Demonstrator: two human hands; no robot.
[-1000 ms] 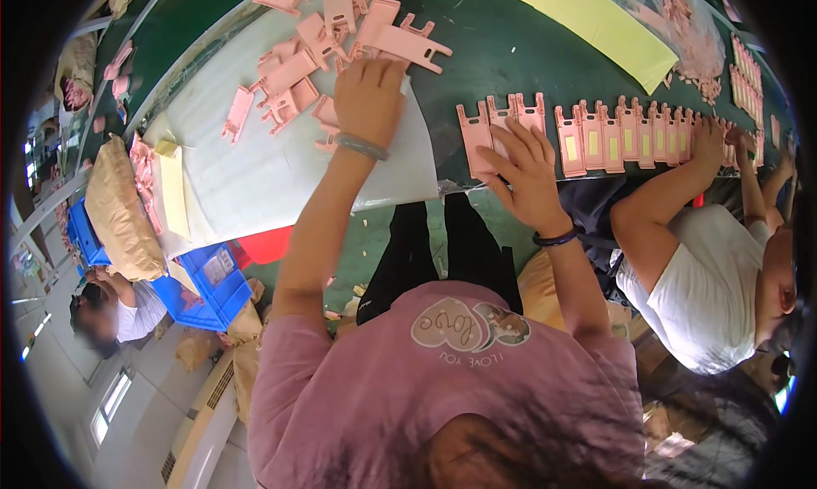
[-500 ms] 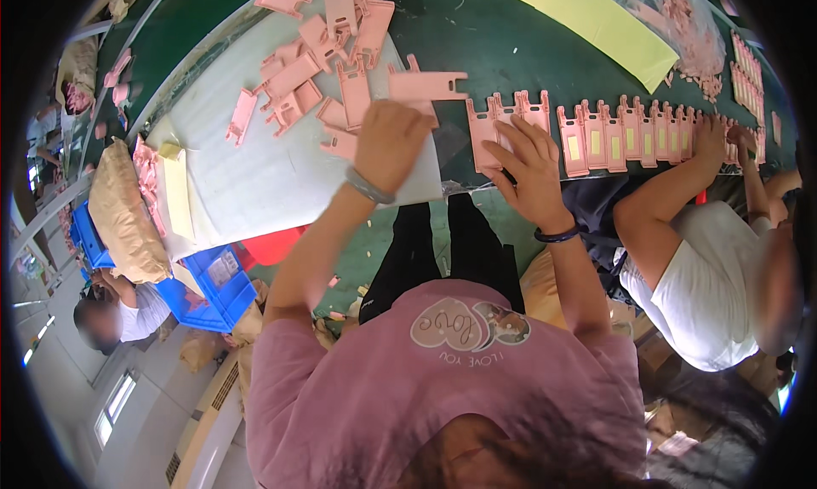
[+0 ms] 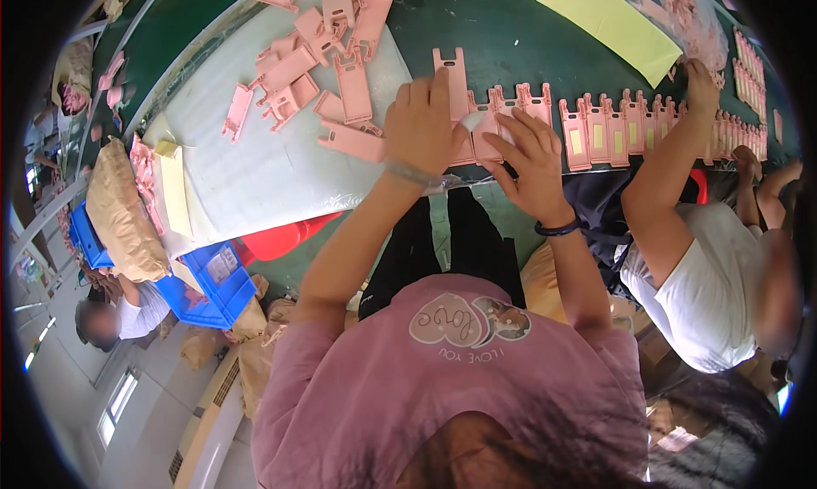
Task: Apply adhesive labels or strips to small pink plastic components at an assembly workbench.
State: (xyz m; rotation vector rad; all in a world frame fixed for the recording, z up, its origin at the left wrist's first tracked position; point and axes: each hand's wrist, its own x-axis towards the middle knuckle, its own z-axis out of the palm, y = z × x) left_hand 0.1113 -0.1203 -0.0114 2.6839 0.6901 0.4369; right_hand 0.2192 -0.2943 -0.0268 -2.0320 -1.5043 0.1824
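My left hand (image 3: 419,130) is closed on a flat pink plastic piece (image 3: 453,74) with two prongs at its top end. It holds the piece at the left end of a short overlapping row of similar pink pieces (image 3: 487,121). A small white patch (image 3: 471,122) shows by the left fingertips; I cannot tell what it is. My right hand (image 3: 534,164) lies over the right part of that row, fingers apart and touching the pieces. A loose pile of pink pieces (image 3: 353,89) lies left of my left hand, on a white sheet (image 3: 281,178).
To the right, a longer row of pink pieces with yellow stickers (image 3: 597,138) lies before a co-worker, whose arm (image 3: 672,153) reaches to a plastic bag of pink parts (image 3: 681,29). A yellow strip (image 3: 604,25) crosses the green table. Blue bins (image 3: 208,289) stand at lower left.
My left hand has moved right from the pile to the short row, turning its pink piece upright. My right hand stays on the row. The co-worker's arm has reached up toward the bag.
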